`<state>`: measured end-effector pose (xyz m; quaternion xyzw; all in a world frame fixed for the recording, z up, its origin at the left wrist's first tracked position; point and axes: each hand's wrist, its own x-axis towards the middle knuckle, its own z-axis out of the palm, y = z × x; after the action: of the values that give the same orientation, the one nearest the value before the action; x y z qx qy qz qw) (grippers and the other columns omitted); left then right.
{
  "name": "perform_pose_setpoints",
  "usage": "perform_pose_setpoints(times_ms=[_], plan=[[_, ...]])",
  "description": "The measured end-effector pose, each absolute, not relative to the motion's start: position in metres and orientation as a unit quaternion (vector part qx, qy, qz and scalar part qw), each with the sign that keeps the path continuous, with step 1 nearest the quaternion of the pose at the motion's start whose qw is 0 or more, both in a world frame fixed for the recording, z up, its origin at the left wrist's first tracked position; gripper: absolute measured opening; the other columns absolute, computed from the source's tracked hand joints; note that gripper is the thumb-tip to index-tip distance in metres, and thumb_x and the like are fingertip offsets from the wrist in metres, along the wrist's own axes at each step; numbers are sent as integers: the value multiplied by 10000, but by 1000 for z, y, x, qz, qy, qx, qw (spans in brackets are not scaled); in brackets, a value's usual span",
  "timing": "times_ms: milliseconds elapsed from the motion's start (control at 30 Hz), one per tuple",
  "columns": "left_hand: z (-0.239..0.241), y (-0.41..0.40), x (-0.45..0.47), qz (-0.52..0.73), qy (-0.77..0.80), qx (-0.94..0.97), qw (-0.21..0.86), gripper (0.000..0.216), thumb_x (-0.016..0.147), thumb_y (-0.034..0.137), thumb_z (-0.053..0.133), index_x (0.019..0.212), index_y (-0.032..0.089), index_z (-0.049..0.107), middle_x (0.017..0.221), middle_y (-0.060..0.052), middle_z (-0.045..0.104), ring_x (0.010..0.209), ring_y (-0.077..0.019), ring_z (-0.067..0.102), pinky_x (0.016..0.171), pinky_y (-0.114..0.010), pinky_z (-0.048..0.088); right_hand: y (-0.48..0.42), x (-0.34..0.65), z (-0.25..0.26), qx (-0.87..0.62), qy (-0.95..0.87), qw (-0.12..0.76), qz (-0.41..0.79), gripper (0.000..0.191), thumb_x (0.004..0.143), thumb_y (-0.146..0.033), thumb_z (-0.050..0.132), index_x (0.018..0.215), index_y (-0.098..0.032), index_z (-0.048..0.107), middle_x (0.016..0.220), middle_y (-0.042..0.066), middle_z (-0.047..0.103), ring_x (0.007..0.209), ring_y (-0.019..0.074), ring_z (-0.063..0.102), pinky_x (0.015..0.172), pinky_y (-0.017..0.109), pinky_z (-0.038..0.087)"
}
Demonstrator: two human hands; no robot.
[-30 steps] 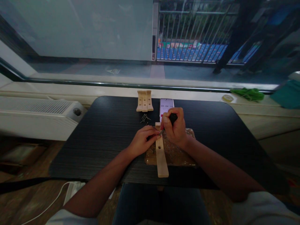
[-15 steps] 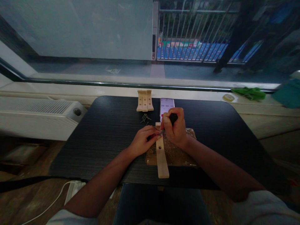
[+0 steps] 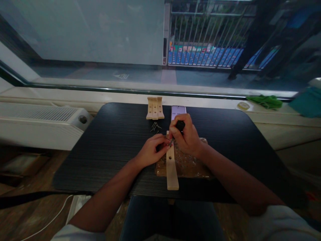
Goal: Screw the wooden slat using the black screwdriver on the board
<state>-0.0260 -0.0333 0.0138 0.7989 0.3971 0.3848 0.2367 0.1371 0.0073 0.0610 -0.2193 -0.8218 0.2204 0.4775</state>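
Note:
A pale wooden slat (image 3: 172,170) with holes lies lengthwise on a brown board (image 3: 188,165) near the front of the black table (image 3: 112,144). My right hand (image 3: 187,137) is closed round a black-handled screwdriver (image 3: 178,126), its tip angled down onto the slat's far part. My left hand (image 3: 151,152) rests at the slat's left edge, fingers pinched at the screwdriver tip on something too small to name.
Three wooden slats (image 3: 154,107) lie side by side at the table's far edge, loose screws (image 3: 155,126) in front of them. A lit phone (image 3: 178,112) lies behind my right hand. A radiator (image 3: 42,122) stands at left, green cloth (image 3: 265,100) on the sill.
My right hand and the screwdriver have shifted slightly left and away. The slat's near end has swung a little to the left. The left hand stays put.

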Motion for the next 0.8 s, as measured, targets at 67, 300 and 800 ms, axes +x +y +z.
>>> perform_pose_setpoints(times_ms=[67,300,800], plan=[[14,-33,-27,386,393,800,236,160,876,257,563,877,146,679,812,-52,649,780,-172,617,720,-297,503,8,138,60,-223,-823,471,225,145,945,-315,415,1002,-253,296,714,-47,479,544,85,492,531,244,427],[12,-32,-28,396,391,799,228,141,865,263,593,878,151,677,785,-37,643,733,-154,608,685,-280,498,8,139,63,-237,-824,462,228,151,939,-335,416,996,-248,306,742,-35,491,583,94,504,555,257,432],[12,-30,-25,407,411,778,245,201,874,316,608,800,147,687,724,-12,600,658,-115,561,610,-228,457,16,162,94,-163,-861,368,311,260,976,-294,369,1185,-188,483,1001,55,650,639,68,525,570,220,450]])
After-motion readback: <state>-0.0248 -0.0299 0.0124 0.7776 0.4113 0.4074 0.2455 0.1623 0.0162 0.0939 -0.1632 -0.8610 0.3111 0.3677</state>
